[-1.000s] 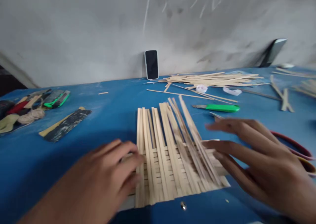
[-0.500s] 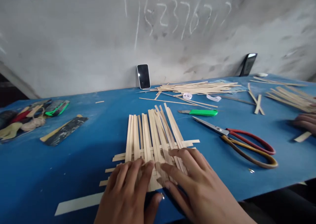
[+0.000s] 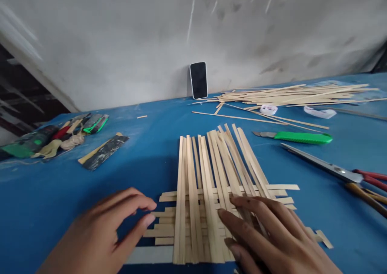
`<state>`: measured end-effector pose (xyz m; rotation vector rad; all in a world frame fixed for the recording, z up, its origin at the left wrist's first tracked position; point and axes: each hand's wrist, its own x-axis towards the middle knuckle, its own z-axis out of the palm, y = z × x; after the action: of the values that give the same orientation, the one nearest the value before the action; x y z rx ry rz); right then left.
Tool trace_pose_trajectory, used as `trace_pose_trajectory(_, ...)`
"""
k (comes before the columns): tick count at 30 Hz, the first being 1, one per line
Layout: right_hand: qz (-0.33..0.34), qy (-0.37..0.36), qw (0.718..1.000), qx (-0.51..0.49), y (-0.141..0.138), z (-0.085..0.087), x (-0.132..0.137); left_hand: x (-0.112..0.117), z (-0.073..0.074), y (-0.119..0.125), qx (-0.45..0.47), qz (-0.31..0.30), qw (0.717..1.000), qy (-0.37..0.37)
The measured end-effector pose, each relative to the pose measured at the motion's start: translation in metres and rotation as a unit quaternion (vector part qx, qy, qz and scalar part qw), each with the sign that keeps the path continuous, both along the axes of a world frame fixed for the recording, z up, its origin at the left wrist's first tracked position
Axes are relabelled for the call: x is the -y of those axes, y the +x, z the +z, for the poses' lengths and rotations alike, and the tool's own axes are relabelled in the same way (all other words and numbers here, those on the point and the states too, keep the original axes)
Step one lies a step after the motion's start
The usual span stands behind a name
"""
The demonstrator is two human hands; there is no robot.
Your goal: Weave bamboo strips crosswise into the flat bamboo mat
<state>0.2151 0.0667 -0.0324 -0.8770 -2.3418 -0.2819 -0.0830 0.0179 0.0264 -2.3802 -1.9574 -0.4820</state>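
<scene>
A half-woven mat of pale bamboo strips (image 3: 208, 177) lies on the blue table (image 3: 145, 145) in front of me. Long strips run away from me and short cross strips are woven through their near ends. My right hand (image 3: 269, 237) lies flat on the mat's near right part, fingers stretched out and pressing the strips. My left hand (image 3: 105, 233) hovers just left of the mat, fingers loosely curled, its fingertips near the ends of the cross strips. Neither hand holds anything.
A green utility knife (image 3: 298, 137) and red-handled scissors (image 3: 341, 171) lie to the right. A heap of loose bamboo strips (image 3: 290, 94) sits at the back. A phone (image 3: 198, 80) leans on the wall. Tools and twine (image 3: 57, 135) lie far left, beside a dark sanding strip (image 3: 102, 151).
My left hand has slid off the mat to its left side. My right hand stays pressed on the mat. The view has swung left, so the scissors now sit at the right edge.
</scene>
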Motion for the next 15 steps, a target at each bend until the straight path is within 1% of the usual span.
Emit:
trace_pose_trajectory(2,0.010,0.009,1.000,-0.006,0.000,-0.001,-0.001,-0.010,0.002,-0.005,0.021,-0.026,0.997,-0.076)
trace_pose_trajectory(4,0.014,0.000,1.000,-0.016,0.000,-0.001,0.000,-0.019,-0.001,-0.004,0.039,-0.048,0.993,-0.099)
trace_pose_trajectory(7,0.009,-0.028,0.999,-0.034,0.001,0.003,0.003,-0.025,-0.008,0.002,0.056,-0.061,0.994,-0.077)
trace_pose_trajectory(10,-0.004,-0.063,0.997,-0.046,0.000,0.009,0.008,-0.023,-0.012,0.004,0.053,-0.079,0.994,-0.049)
trace_pose_trajectory(15,-0.049,-0.112,0.987,-0.103,-0.005,0.015,0.019,-0.021,-0.018,-0.001,0.045,-0.092,0.995,-0.015)
